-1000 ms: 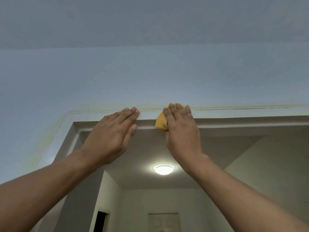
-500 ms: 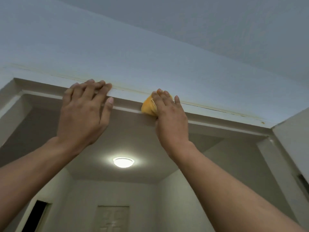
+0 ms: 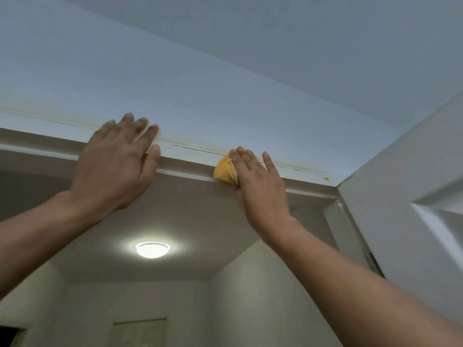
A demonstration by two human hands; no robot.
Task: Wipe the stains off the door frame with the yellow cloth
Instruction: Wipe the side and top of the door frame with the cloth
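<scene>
The white top bar of the door frame (image 3: pixel 190 156) runs across the view, with a yellowish stained line and a thin dark crack along its upper edge. My right hand (image 3: pixel 260 186) presses the bunched yellow cloth (image 3: pixel 224 170) flat against the bar with straight fingers; most of the cloth is hidden under the palm. My left hand (image 3: pixel 117 166) rests flat on the bar further left, fingers straight, holding nothing.
An open white door (image 3: pixel 411 196) stands at the right, close to my right arm. A small orange spot (image 3: pixel 326 179) marks the frame's right end. A lit ceiling lamp (image 3: pixel 152 249) hangs in the room beyond.
My right hand has slid the cloth to the right along the bar, away from my left hand. The view has swung right, bringing the door into sight.
</scene>
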